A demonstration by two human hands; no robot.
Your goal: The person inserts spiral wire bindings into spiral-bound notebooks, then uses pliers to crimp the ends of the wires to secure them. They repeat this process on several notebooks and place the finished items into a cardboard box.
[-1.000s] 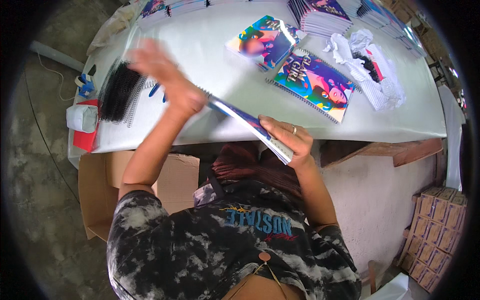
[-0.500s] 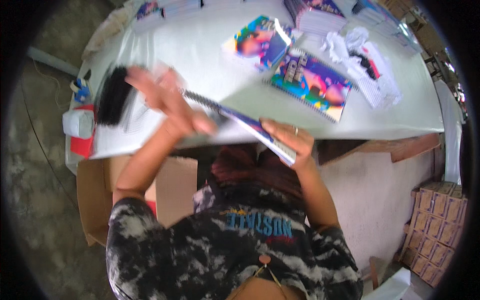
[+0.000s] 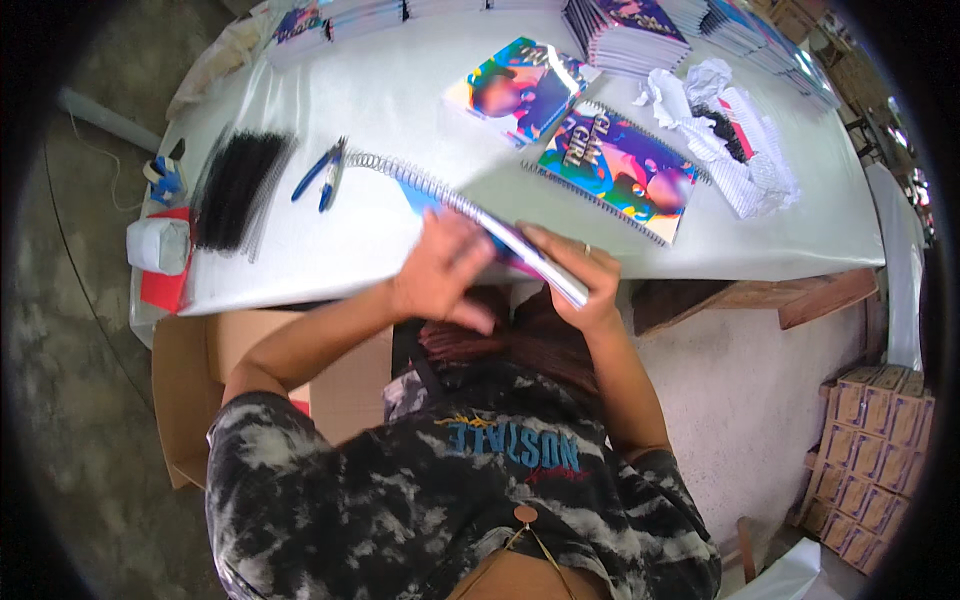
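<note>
My right hand [image 3: 583, 272] is closed around the end of a notebook [image 3: 530, 257], which it holds edge-on and tilted over the table's front edge. A wire spiral runs along the notebook's upper edge, and a loose length of coil [image 3: 372, 162] sticks out past its far left end. Beside the cover, my left hand [image 3: 443, 265] has its fingers apart, slightly blurred; it may be touching the cover, but I cannot tell. Blue-handled cutting pliers [image 3: 325, 178] lie on the table just left of the coil's tip. Farther left is a bundle of black spiral coils [image 3: 240, 190].
A spiral-bound notebook [image 3: 622, 172] and loose covers [image 3: 520, 88] lie right of centre on the white table [image 3: 800, 235]. Crumpled paper [image 3: 745, 150] is beyond. Stacked books [image 3: 625, 35] line the back. A tape dispenser [image 3: 165, 178] sits left; a cardboard box [image 3: 190, 400] stands below.
My left hand has come back from the pliers and black coils toward the notebook, moving right and nearer. The pliers now show on the table. My right hand keeps its hold, almost unmoved.
</note>
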